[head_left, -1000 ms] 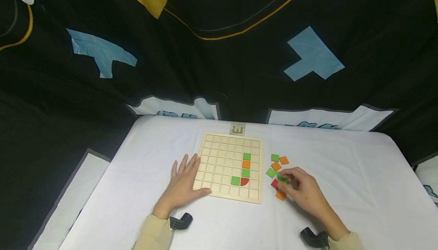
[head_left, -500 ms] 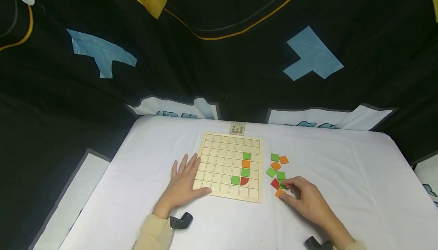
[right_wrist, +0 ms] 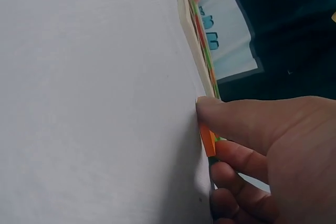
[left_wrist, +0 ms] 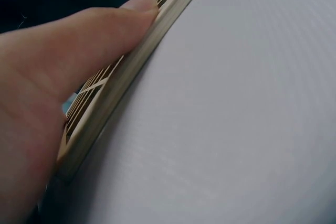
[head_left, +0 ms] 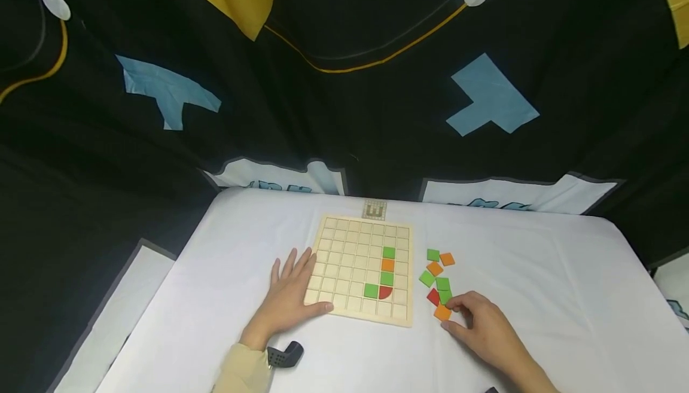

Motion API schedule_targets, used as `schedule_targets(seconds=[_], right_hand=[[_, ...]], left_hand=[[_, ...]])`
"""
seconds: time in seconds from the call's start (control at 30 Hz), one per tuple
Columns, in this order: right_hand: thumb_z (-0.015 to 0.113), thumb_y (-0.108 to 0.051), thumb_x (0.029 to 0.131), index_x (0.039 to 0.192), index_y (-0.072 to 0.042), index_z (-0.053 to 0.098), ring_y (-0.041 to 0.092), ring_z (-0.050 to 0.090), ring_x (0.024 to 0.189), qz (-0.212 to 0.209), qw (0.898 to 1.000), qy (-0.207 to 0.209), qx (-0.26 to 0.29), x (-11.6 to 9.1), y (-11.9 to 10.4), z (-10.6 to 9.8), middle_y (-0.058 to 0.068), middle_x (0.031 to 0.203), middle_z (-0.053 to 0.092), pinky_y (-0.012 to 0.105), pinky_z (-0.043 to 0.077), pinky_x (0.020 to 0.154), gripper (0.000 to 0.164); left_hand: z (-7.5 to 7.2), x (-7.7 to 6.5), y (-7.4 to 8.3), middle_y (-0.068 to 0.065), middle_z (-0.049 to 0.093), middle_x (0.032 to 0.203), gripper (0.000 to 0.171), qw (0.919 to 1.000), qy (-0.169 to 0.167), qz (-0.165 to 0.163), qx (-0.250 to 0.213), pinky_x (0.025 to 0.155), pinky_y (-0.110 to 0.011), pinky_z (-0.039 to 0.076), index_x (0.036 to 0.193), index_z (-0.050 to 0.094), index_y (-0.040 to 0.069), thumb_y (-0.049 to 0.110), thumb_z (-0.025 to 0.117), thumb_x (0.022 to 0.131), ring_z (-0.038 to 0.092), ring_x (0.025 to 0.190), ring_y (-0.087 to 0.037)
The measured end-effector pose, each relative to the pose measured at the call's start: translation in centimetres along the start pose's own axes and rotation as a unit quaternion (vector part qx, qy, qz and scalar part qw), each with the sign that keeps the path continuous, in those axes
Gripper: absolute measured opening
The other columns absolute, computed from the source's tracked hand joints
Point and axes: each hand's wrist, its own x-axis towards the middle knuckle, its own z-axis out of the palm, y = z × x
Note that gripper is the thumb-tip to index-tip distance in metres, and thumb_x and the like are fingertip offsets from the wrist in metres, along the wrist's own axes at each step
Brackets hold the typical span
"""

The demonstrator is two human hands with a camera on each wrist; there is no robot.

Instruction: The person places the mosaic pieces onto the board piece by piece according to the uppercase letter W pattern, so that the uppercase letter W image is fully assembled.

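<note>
- A right-hand grip [head_left: 482,328], narrowed to a tile's width, pinches an orange tile [head_left: 442,313] on the white tabletop [head_left: 543,297].
- Green, orange and red loose tiles [head_left: 427,278] lie beside it.
- The left hand [head_left: 282,303], fingers spread, rests against the wooden grid board [head_left: 340,258], which bears five coloured pieces [head_left: 387,265].

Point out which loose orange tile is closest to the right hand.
The orange tile at the near end of the group, between thumb and fingers of the right hand. The other two loose orange tiles lie towards the far end.
</note>
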Motion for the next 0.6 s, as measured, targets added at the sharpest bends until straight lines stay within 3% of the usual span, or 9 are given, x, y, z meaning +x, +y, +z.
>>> schedule_targets(seconds=[0.2,0.6], right_hand=[[0.088,-0.028,0.076,0.099,-0.016,0.073,0.008,0.049,0.08,0.011,1.0,-0.004,-0.024,-0.03,-0.09,0.18,-0.009,0.094,0.062,0.03,0.048,0.073,0.03],[0.085,-0.024,0.077,0.097,-0.011,0.074,0.011,0.049,0.079,0.021,0.998,0.006,-0.053,-0.1,-0.69,0.5,-0.005,0.091,0.062,0.035,0.051,0.076,0.026]], left_hand=[[-0.06,0.09,0.05,-0.017,0.021,0.165,0.112,1.0,0.004,0.004,0.0,0.116,-0.068,-0.002,0.156,0.03,0.0,0.074,0.064,0.079,0.008,0.152,-0.044],[0.11,-0.01,0.1,-0.016,0.02,0.165,0.112,1.0,0.005,0.001,-0.004,0.116,-0.068,-0.003,0.157,0.029,0.001,0.073,0.065,0.079,0.007,0.152,-0.043]])
